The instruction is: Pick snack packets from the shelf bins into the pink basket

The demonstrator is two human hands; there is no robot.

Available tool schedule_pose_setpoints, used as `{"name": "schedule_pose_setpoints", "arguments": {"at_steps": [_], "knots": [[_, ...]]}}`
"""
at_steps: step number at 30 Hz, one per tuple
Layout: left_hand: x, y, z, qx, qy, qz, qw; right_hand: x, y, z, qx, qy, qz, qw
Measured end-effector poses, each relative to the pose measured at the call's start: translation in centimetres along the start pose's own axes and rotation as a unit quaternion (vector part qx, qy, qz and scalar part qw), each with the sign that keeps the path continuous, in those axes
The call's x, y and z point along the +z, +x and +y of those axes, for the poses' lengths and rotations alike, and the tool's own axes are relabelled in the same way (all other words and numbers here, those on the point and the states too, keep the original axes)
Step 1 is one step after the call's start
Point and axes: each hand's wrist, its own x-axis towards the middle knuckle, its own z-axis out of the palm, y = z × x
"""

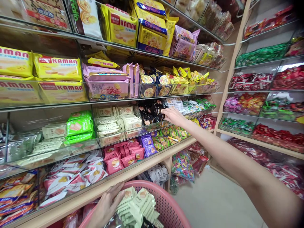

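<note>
My right hand (175, 116) reaches into a shelf compartment, fingers curled together at the edge of a pile of small black snack packets (149, 112). Its fingertips press on one of them, partly hidden by the hand. Low in the view, my left hand (108, 202) grips the rim of a pink plastic basket (172, 205), thumb on the inner side. Inside the basket lies a heap of pale green wafer packets (140, 204), with a bit of black wrapping at the bottom edge. Matching pale packets (129, 122) fill the compartment left of the black ones.
Clear guards front the shelves. Yellow wafer packs (59, 68) and pink cookie packs (106, 87) stand above; red packets (123, 156) and purple packets (147, 144) lie below. A wooden shelf edge (142, 167) runs behind the basket. More candy shelves (258, 104) stand at right.
</note>
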Motion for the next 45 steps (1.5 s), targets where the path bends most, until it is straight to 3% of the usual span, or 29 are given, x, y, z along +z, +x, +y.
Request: {"name": "schedule_pose_setpoints", "arguments": {"at_steps": [8, 13, 19, 25, 29, 31, 33, 36, 38, 40, 42, 45], "knots": [[-0.4, 0.1, 0.4, 0.006, 0.008, -0.008, 1.0, 0.0, 0.1, 0.0, -0.029, -0.044, 0.0, 0.999], [-0.1, 0.0, 0.1, 0.016, 0.017, 0.019, 1.0, -0.4, 0.0, 0.1, -0.042, -0.082, -0.009, 0.996], [-0.7, -0.2, 1.1, 0.029, 0.013, 0.013, 0.999, -1.1, 0.0, 0.9, -0.054, -0.071, -0.018, 0.996], [-0.6, -0.3, 1.0, 0.043, 0.016, 0.015, 0.999, -3.2, -1.5, 1.6, -0.034, 0.024, 0.043, 0.998], [-0.6, -0.1, 0.8, 0.042, 0.011, 0.017, 0.999, -5.4, -5.1, -1.2, 0.017, 0.181, 0.137, 0.974], [-0.7, -0.1, 0.9, 0.046, 0.006, 0.013, 0.999, -6.1, -7.7, -4.2, 0.079, 0.29, 0.154, 0.941], [-0.8, 0.0, 1.1, 0.05, 0.007, 0.008, 0.999, -6.2, -10.8, -7.9, 0.15, 0.444, 0.097, 0.878], [-1.0, -0.1, 1.4, 0.054, 0.01, 0.002, 0.998, -5.6, -15.6, -13.5, 0.267, 0.65, -0.053, 0.709], [-1.0, -0.1, 1.4, 0.051, 0.009, -0.002, 0.999, -5.0, -18.4, -16.5, 0.33, 0.689, -0.159, 0.625], [-0.9, -0.2, 1.4, 0.047, 0.008, 0.001, 0.999, -4.5, -20.7, -18.9, 0.354, 0.718, -0.227, 0.554], [-0.8, -0.2, 1.3, 0.045, 0.01, 0.007, 0.999, -4.3, -22.4, -20.6, 0.355, 0.74, -0.276, 0.501], [-0.8, -0.2, 1.1, 0.048, 0.013, 0.008, 0.999, -4.2, -24.1, -22.6, 0.342, 0.743, -0.346, 0.46]]}}
